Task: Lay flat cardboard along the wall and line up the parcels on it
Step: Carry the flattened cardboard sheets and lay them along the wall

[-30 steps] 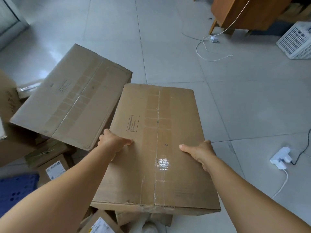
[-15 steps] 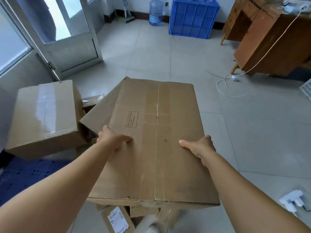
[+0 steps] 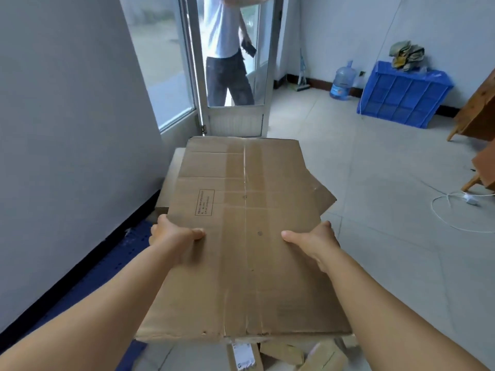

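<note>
Vs a sec ago, view is now swinging up toward the wall [image 3: 67, 129] & glass door [image 3: 235, 76], so the flat cardboard [image 3: 241, 236] is prob. being carried off to its spot along that wall, not laid yet. Left hand [image 3: 174, 236] & right hand [image 3: 313, 242] are each pinching a side edge, thumbs on top, fingers hidden under. Parcels [image 3: 284, 354] are peeking out below the sheet, mostly covered; boxes behind its far-left edge are hard to make out.

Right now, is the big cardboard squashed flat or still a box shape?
Flat. The cardboard shows as one thin taped sheet, gripped at its side edges by the left hand and right hand.
</note>
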